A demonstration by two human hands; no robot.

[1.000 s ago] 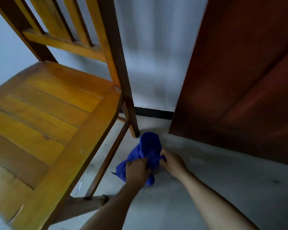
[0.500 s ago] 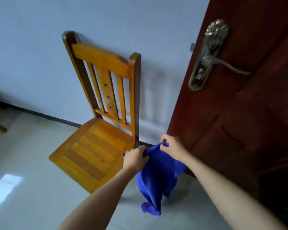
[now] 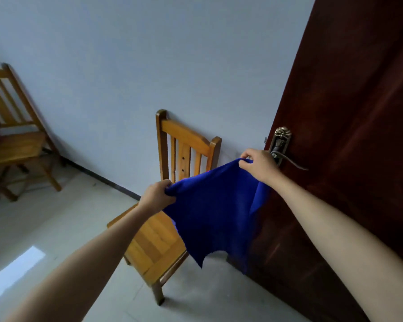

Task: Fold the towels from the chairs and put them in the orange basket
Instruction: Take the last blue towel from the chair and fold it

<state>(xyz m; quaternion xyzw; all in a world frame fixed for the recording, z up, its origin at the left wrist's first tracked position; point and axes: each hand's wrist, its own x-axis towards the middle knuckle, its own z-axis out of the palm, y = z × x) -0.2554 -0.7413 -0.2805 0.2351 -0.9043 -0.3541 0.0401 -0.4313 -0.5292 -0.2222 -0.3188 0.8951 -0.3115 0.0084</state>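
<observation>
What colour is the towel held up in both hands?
Solid deep blue towel, no pattern; head view.

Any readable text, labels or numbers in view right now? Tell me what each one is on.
Door handle plate: a small pale mark near the lever, too blurred to read.
Blue towel, held spread between the left hand and right hand: no label or print visible.
Near chair, far chair, door: no text.
Nothing is legible.

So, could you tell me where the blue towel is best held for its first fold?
Keep both top corners: the left hand and right hand already pinch them, so the blue towel hangs spread out. Next grip the loose bottom corners from below.
</observation>
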